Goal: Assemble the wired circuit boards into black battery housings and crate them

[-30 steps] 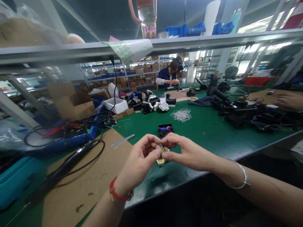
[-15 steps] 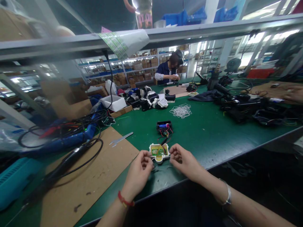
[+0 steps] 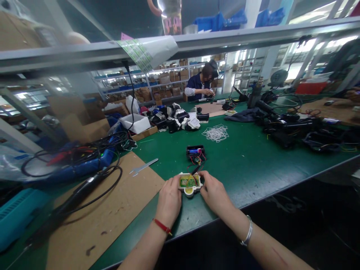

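Left hand (image 3: 169, 197) and right hand (image 3: 214, 190) have moved inward, clamped on the case (image 3: 194, 188) at left and right.

Bare forearms (image 3: 149, 245), red left wristband (image 3: 162, 226); silver right bangle (image 3: 249, 229)

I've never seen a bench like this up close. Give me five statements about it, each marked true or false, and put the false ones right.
1. The left hand and the right hand are both at the white case. True.
2. The silver bracelet goes with the left hand. False: it goes with the right hand, the red band with the left.
3. The black box with a blue battery in it lies beyond the white case. True.
4. The wrench lies wholly on the brown sheet. False: its handle end reaches over the green tabletop.
5. The white strings lie inside the white tub. False: they lie piled on the green tabletop.
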`<state>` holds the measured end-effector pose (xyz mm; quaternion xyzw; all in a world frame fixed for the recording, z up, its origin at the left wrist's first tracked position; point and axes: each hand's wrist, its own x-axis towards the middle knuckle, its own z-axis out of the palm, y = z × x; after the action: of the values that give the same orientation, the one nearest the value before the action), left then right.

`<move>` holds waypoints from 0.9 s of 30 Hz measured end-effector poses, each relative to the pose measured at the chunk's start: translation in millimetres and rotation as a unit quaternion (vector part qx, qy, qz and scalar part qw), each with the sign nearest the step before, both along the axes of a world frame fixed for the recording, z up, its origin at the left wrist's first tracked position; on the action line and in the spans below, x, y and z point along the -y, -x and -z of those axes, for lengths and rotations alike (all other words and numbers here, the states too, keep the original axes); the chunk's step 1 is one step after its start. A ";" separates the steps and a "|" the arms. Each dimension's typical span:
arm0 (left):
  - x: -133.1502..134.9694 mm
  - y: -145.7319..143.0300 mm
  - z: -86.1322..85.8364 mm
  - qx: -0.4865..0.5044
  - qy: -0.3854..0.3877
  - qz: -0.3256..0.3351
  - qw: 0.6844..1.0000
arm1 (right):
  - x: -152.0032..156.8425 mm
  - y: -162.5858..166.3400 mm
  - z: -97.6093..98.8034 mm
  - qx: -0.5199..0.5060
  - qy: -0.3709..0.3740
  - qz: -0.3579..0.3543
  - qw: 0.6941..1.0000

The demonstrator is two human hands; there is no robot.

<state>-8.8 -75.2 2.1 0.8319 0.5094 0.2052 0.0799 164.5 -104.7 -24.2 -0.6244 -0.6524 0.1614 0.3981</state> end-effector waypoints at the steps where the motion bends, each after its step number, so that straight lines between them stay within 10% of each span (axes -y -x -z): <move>1: -0.3 -0.2 -0.5 0.018 0.001 0.007 1.000 | -0.2 -1.4 0.9 -0.019 -0.003 -0.003 1.000; 13: 7.2 -16.7 -22.7 0.243 0.009 -0.002 0.970 | 11.0 -23.9 -9.9 -0.202 -0.051 0.015 0.978; 27: -13.7 -40.4 -6.2 0.413 0.251 -0.059 0.874 | 3.4 -35.0 -1.0 -0.262 0.037 -0.027 0.964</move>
<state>31.6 -61.5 8.3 0.5920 0.5126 0.3997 0.4766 199.5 -108.0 -23.1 -0.5563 -0.5359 0.3538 0.5273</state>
